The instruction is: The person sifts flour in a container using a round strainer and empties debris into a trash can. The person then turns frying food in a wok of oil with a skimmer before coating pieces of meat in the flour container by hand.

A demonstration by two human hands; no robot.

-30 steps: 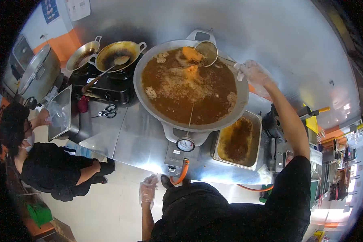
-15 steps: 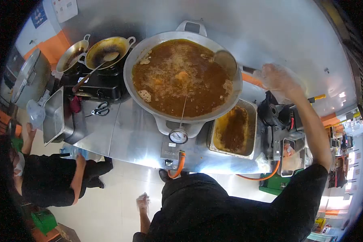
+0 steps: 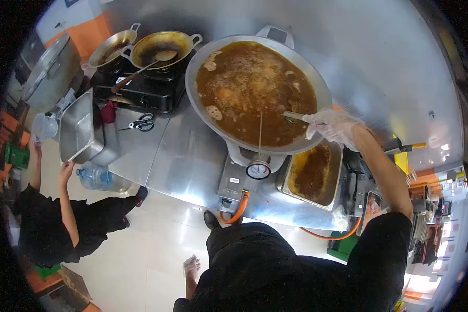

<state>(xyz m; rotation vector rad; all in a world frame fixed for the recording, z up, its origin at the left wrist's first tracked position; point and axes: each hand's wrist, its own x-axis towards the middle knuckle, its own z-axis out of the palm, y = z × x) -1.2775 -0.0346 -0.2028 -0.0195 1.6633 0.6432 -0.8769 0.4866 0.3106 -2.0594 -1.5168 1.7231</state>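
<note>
- My right arm stretches forward over the counter (image 3: 184, 156), forearm slanting up and leftward.
- Right hand (image 3: 334, 126), gloved, is at the wok (image 3: 191, 78), over its right rim, fingers closed round the skimmer (image 3: 295, 116).
- The skimmer's handle points left into bubbling brown oil (image 3: 234, 78); its head I can't make out.
- Left hand (image 3: 191, 268) hangs low above the floor (image 3: 156, 223), gloved, fingers loosely parted, holding nothing I can see.

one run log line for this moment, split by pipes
right hand: gloved, grips tool handle over pan | left hand: gloved, away from pan | liquid: brown, foamy | dial gauge: pan's near side
</note>
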